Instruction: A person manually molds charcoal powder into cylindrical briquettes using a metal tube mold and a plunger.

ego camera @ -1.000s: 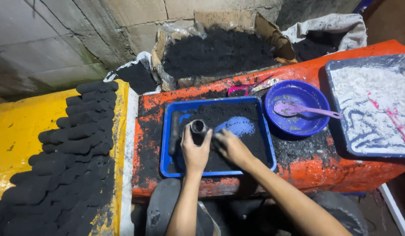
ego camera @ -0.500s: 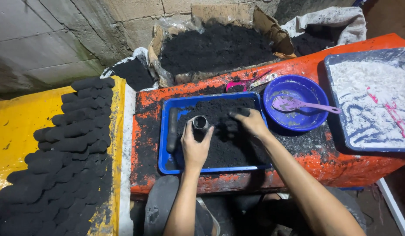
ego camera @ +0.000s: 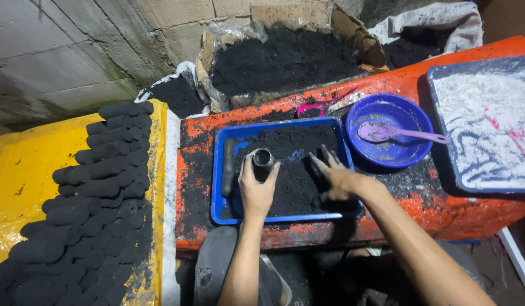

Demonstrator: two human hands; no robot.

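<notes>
A blue rectangular tray point(ego camera: 224, 212) sits on an orange bench and holds black powder point(ego camera: 293, 170). My left hand point(ego camera: 255, 191) grips a short upright metal tube point(ego camera: 263, 160) that stands in the tray. My right hand point(ego camera: 336, 177) lies flat on the powder at the tray's right side, fingers spread and blackened. A dark rod point(ego camera: 228, 168) lies along the tray's left edge.
A blue bowl point(ego camera: 391, 131) with a purple spoon point(ego camera: 398, 134) stands right of the tray. A grey tray of white powder point(ego camera: 489, 127) is at far right. Behind the bench sits a cardboard box of black powder point(ego camera: 285, 56). Rows of black briquettes point(ego camera: 90, 198) lie on yellow sheeting at left.
My right hand slid from the tray's middle toward its right side, spreading flat over the powder. My left hand stayed on the tube.
</notes>
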